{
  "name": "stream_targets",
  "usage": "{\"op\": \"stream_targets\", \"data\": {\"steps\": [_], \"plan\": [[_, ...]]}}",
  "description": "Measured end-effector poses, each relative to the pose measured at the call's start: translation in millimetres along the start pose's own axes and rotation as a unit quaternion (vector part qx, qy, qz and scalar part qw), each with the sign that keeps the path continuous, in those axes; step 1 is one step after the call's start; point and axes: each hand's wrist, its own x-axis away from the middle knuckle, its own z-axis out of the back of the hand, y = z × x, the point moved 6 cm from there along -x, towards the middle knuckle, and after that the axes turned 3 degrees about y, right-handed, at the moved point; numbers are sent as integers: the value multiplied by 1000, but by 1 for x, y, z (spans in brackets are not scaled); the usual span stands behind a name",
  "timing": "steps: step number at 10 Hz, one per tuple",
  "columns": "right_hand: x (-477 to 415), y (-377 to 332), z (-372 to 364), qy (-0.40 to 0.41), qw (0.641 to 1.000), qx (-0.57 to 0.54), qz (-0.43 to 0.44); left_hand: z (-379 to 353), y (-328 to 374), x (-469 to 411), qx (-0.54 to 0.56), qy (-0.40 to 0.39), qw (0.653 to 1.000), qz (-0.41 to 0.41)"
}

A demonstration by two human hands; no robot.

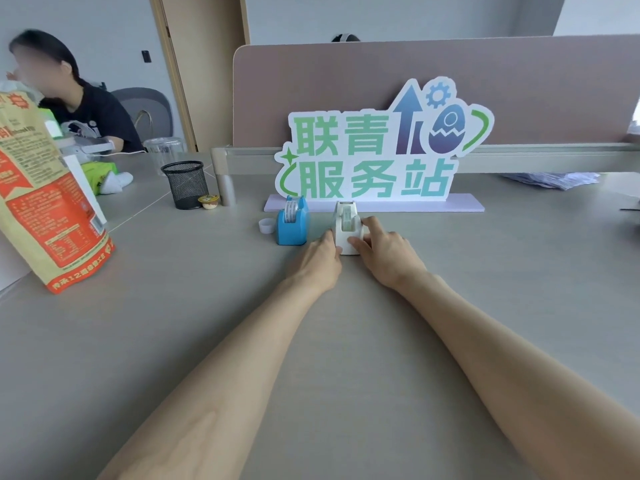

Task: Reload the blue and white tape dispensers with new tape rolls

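white dispenser (347, 227) sits mid desk (346, 341), just in front of the sign (374, 150), w/ a roll in it. its long side points away from the person. left hand (320, 259) touches its left side, right hand (384, 249) its right side, fingers curled on it, so both hold it. blue dispenser (291, 221) is just left, nearer the left hand, roll in it too. an empty ring (266, 225) lies beside the blue one.

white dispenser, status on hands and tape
Left hand and right hand clasp white tape dispenser, roll seated. Blue tape dispenser loaded. Loose tape core beside it.
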Motion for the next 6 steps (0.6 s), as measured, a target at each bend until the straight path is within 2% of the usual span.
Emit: {"op": "stream_targets", "data": {"steps": [2,4,5,6], "plan": [[-8,-2,1,8,999,6,38,0,0,-7,-47,16,999,8],[4,-13,10,-6,995,90,45,1,3,0,-40,13,999,2],[14,-19,18,21,990,121,74,4,3,8,-46,28,999,-2],[30,-14,27,43,992,99,62,4,1,22,-58,15,998,0]]}}
